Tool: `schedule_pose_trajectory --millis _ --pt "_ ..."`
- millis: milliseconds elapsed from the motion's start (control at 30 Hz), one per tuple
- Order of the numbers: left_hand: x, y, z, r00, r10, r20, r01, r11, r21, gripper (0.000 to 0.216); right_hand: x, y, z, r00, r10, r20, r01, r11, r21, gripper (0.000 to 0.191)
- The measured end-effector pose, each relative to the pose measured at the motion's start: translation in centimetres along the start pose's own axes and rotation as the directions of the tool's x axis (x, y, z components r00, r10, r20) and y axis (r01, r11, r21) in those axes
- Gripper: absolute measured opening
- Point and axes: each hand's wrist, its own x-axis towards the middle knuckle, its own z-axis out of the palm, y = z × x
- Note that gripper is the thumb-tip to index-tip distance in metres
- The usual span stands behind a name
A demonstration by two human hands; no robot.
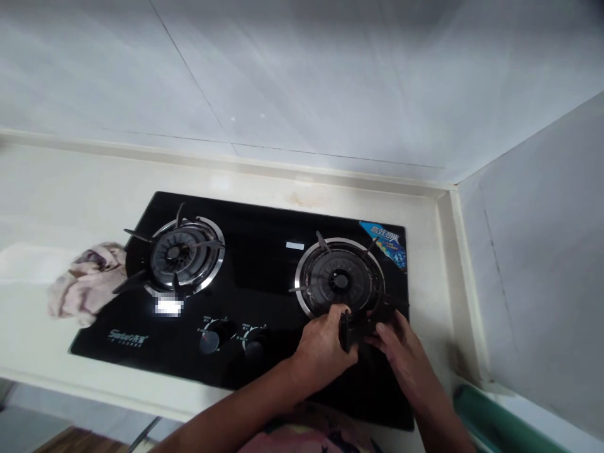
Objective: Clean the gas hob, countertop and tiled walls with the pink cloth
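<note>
On the black glass gas hob [264, 251], both my hands are at the front of the right burner [340, 281]. My left hand [325, 349] has its fingers closed around the edge of a black metal pan support [365, 328]. From the other side, my right hand [399, 346] grips the same dark piece between thumb and fingers. Against the black glass its outline is hard to make out, and I cannot tell whether it is joined to the prongs around the burner. The left burner [174, 253] carries a similar pronged support.
A crumpled pinkish cloth [89, 283] lies against the hob's left edge. Two control knobs [209, 341] sit at the front. A blue sticker [387, 242] marks the back right corner. Beyond the pale counter [70, 189] rise tiled walls, and a green object [495, 418] stands at lower right.
</note>
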Motion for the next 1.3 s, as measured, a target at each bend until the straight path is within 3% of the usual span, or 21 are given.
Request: schedule_pose_trajectory --millis 300,567,767,900,1133,1300 --pt "0.0 0.1 0.1 0.999 0.029 -0.023 -0.030 0.998 -0.048 0.047 -0.3 0.6 0.2 0.999 -0.039 -0.023 0.041 0.997 0.066 0.057" --pt "0.1 0.6 0.0 0.999 -0.027 0.032 0.028 0.999 -0.028 0.046 0.1 1.2 0.7 0.992 0.019 -0.122 0.002 0.986 0.168 0.051" --pt "0.1 0.3 0.2 1.000 -0.006 0.024 0.007 0.999 -0.036 0.043 -0.1 1.3 0.2 0.992 -0.027 -0.121 0.039 0.995 0.094 0.041" --pt "0.1 0.2 0.3 1.000 0.008 0.017 -0.008 1.000 -0.028 0.043 -0.1 1.2 0.1 0.991 -0.026 -0.129 0.041 0.993 0.114 0.043" --pt "0.1 0.3 0.3 1.000 0.014 -0.002 -0.014 0.999 -0.045 0.039 -0.6 0.6 -0.1 0.991 -0.086 -0.107 0.082 0.996 -0.042 0.048" --pt "0.1 0.2 0.4 1.000 0.013 0.002 -0.013 0.999 -0.049 0.043 -0.5 0.9 -0.4 0.994 -0.036 -0.107 0.032 0.999 -0.042 0.056"
